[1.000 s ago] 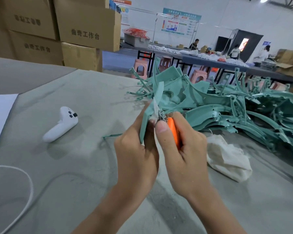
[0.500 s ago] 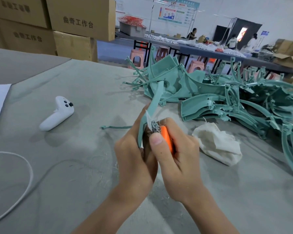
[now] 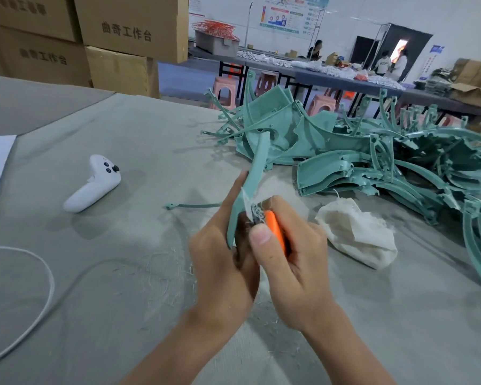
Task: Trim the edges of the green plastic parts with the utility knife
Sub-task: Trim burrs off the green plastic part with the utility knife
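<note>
Green plastic part stands upright over the tabletop, left hand closed around its lower end. Right hand is closed on the orange utility knife, blade at the part's edge w/ left thumb very near. Risk: blade slips, cuts the thumb, or gouges the part. Cardboard boxes read 曲奇工作台.

My single head-worn camera looks forward and down, close over my hands at the grey cloth-covered table.
</note>
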